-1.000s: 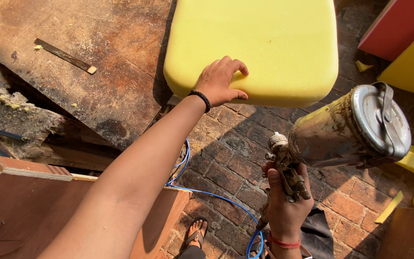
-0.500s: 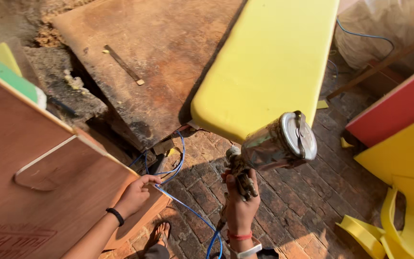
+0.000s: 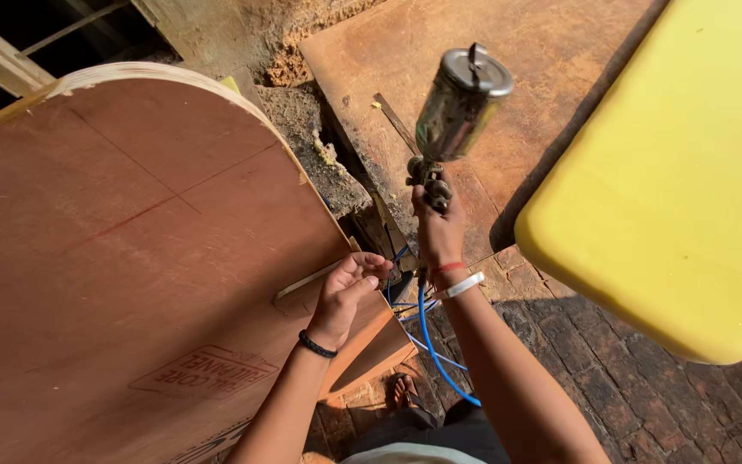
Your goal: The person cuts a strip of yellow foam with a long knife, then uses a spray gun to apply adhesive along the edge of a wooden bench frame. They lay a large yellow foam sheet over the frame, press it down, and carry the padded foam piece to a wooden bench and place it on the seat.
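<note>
Two hands at work: your left hand (image 3: 349, 288) curls closed on the plywood panel (image 3: 130, 258) edge; your right hand (image 3: 440, 228) grips the spray gun (image 3: 453, 116). Hold the cup upright and the hose (image 3: 427, 331) slack.

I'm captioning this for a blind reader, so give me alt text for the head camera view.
Seen from above, a person's right hand holds up a spray gun with a metal cup and a blue hose, while the left hand grips the edge of a rounded plywood board. A yellow panel lies at right over a brick floor.
</note>
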